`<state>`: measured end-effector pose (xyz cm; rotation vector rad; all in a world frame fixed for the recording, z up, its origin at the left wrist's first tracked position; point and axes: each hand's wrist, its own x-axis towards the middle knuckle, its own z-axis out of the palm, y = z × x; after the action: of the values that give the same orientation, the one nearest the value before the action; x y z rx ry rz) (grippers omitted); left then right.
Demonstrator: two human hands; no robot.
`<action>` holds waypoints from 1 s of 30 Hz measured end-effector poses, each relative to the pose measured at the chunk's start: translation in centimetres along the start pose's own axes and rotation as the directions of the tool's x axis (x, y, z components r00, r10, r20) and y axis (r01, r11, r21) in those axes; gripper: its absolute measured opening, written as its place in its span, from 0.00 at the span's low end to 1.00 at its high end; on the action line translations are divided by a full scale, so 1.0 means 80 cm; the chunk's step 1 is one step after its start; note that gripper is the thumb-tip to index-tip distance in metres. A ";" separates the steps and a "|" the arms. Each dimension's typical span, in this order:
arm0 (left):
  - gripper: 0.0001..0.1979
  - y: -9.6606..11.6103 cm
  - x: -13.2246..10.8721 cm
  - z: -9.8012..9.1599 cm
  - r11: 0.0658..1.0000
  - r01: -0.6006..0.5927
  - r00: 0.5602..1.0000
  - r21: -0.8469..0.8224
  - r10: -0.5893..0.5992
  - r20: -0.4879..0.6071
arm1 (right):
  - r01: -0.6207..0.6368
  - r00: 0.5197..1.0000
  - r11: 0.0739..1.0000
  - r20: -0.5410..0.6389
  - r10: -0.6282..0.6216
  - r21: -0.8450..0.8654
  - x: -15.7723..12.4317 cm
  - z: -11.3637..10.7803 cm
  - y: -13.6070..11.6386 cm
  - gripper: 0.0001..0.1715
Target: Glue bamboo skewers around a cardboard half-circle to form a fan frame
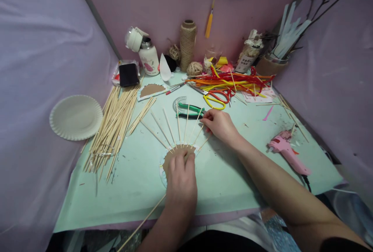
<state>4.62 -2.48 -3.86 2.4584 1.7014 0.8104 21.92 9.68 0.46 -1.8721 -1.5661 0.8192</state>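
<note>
A cardboard piece with a pale blue scalloped edge (166,161) lies flat near the front of the mint-green tabletop. Several thin bamboo skewers (168,126) fan out from its far edge. My left hand (181,176) presses down on the cardboard with bent fingers, hiding much of it. My right hand (220,126) has thumb and fingers pinched at the outer end of a skewer on the fan's right side. Green-handled pliers (189,111) lie just beyond, partly behind the skewers, their head close to my right fingers. A clear protractor (178,101) is beside the pliers.
Loose skewers (112,131) and a paper plate (76,117) occupy the left. A pink glue gun (287,152) lies right. Scissors (215,101), coloured pipe cleaners (233,83), a twine spool (188,44) and an open bottle (149,58) stand behind. One skewer (142,220) overhangs the front edge.
</note>
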 end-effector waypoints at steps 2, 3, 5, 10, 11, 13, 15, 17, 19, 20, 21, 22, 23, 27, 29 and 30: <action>0.18 -0.001 0.002 0.000 1.000 -0.006 1.000 -0.006 0.005 -0.016 | 0.044 0.999 0.993 -0.018 -0.046 -0.108 -0.002 0.001 -0.001 0.07; 0.18 -0.002 0.002 0.000 1.000 -0.008 1.000 -0.009 0.008 -0.021 | 0.064 0.997 0.984 -0.027 -0.069 -0.166 -0.002 0.001 -0.002 0.07; 0.19 -0.002 0.004 -0.001 1.000 -0.004 1.000 -0.017 0.003 -0.020 | 0.099 0.993 0.964 -0.038 -0.112 -0.247 -0.005 -0.003 -0.006 0.06; 0.20 0.000 0.007 -0.007 0.999 0.000 1.000 -0.039 0.000 -0.014 | 0.130 0.973 0.973 -0.161 -0.162 -0.191 -0.012 -0.051 -0.007 0.11; 0.20 0.000 0.007 -0.008 0.999 -0.010 1.000 -0.045 0.009 -0.014 | 0.133 0.955 0.976 -0.242 -0.173 -0.172 -0.014 -0.065 -0.005 0.12; 0.20 0.000 0.008 -0.010 0.998 -0.028 0.999 -0.052 0.027 -0.022 | 0.140 0.904 0.979 -0.384 -0.188 -0.150 -0.018 -0.092 0.000 0.12; 0.18 0.000 0.007 -0.012 0.999 -0.026 0.999 -0.045 0.025 -0.030 | 0.181 0.864 0.968 -0.443 -0.240 -0.173 -0.021 -0.110 0.006 0.10; 0.15 0.000 0.005 -0.013 0.999 -0.018 0.999 -0.029 0.018 -0.030 | 0.302 0.851 0.925 -0.373 -0.370 -0.231 -0.022 -0.113 0.012 0.07; 0.14 -0.001 0.003 -0.013 0.999 -0.029 0.999 -0.016 0.028 -0.031 | 0.492 0.824 0.828 -0.164 -0.543 -0.269 -0.020 -0.103 0.016 0.06; 0.13 -0.001 0.002 -0.014 0.999 -0.039 0.999 -0.016 0.039 -0.032 | 0.590 0.785 0.763 -0.034 -0.619 -0.266 -0.017 -0.095 0.017 0.06; 0.13 -0.001 0.002 -0.014 0.999 -0.049 0.998 -0.023 0.048 -0.032 | 0.673 0.732 0.696 0.093 -0.674 -0.251 -0.012 -0.087 0.017 0.07; 0.14 -0.002 0.001 -0.014 0.998 -0.053 0.998 -0.034 0.052 -0.028 | 0.738 0.673 0.633 0.198 -0.712 -0.233 -0.007 -0.078 0.017 0.07; 0.14 -0.002 0.001 -0.013 0.997 -0.053 0.998 -0.048 0.052 -0.019 | 0.788 0.615 0.576 0.284 -0.735 -0.217 0.000 -0.070 0.017 0.08; 0.16 -0.002 -0.004 -0.010 0.996 -0.051 0.998 -0.078 0.053 0.025 | 0.905 0.422 0.383 0.492 -0.761 -0.184 0.025 -0.047 0.017 0.10; 0.16 -0.003 -0.007 -0.008 0.996 -0.041 0.998 -0.078 0.045 0.049 | 0.933 0.358 0.303 0.547 -0.757 -0.192 0.032 -0.041 0.017 0.11; 0.16 -0.003 -0.008 -0.007 0.997 -0.037 0.997 -0.074 0.041 0.059 | 0.943 0.332 0.269 0.567 -0.753 -0.196 0.035 -0.039 0.017 0.11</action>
<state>4.01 -3.05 -3.72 2.4495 1.5803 0.7786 25.51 12.10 1.23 -0.7007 -2.8571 0.1853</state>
